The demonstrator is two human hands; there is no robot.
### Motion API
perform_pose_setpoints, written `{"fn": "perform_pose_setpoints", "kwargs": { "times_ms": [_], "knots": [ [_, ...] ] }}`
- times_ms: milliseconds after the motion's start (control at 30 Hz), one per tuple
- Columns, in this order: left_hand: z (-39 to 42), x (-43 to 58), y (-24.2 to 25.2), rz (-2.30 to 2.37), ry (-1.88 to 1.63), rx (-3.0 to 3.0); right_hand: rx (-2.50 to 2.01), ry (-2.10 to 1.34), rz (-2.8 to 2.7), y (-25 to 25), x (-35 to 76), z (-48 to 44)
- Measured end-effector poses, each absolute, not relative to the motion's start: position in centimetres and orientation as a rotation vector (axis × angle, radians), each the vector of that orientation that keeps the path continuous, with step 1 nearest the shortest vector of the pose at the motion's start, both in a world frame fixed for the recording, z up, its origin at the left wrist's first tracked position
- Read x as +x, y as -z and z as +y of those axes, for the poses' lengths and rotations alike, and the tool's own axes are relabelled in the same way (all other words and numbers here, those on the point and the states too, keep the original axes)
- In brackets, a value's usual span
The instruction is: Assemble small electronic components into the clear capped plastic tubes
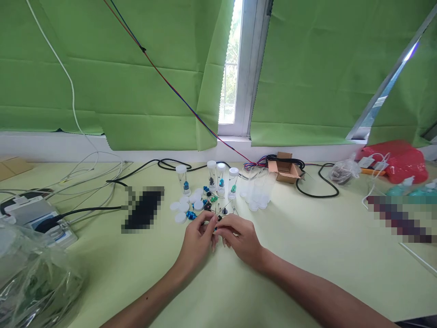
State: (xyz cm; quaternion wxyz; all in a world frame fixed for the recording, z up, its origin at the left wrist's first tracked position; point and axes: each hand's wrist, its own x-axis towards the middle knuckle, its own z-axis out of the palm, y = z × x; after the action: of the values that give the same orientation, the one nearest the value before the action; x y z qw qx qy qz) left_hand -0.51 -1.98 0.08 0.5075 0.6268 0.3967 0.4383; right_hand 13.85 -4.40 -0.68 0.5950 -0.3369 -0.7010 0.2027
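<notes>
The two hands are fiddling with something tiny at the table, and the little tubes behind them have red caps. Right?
No. The head view shows the tubes have white caps, not red. The left hand and right hand do fiddle with something tiny at the table.

Both forearms enter from the bottom edge and converge at lower centre; left hand (197,238) and right hand (239,237) meet, fingertips pinched together.

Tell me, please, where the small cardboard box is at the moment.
In the head view the cardboard box sits at the far edge of the table, right of centre, beside the clear tubes and against the black cable.
</notes>
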Motion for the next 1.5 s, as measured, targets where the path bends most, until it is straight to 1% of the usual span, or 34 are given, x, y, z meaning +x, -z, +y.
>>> {"fn": "perform_pose_setpoints", "kwargs": {
  "times_ms": [133, 333, 533, 767, 1500],
  "knots": [
    [-2.0, -0.2, -0.6, 0.945, -1.035, 1.436, -0.759, -0.608, -1.589, 0.8, 13.8, -4.5],
    [-1.9, -0.1, -1.0, 0.975, -1.049, 1.395, -0.712, -0.553, -1.656, 0.4, 13.8, -4.6],
    [-1.8, -0.3, -0.7, 0.950, -1.052, 1.391, -0.664, -0.692, -1.580, 0.8, 13.8, -4.5],
    [-1.7, -0.4, -0.1, 0.886, -1.082, 1.391, -0.703, -0.627, -1.531, 0.7, 13.9, -4.2],
    [-1.4, -0.6, -0.1, 0.914, -1.085, 1.398, -0.735, -0.657, -1.512, 1.1, 14.1, -4.1]
  ]
}}
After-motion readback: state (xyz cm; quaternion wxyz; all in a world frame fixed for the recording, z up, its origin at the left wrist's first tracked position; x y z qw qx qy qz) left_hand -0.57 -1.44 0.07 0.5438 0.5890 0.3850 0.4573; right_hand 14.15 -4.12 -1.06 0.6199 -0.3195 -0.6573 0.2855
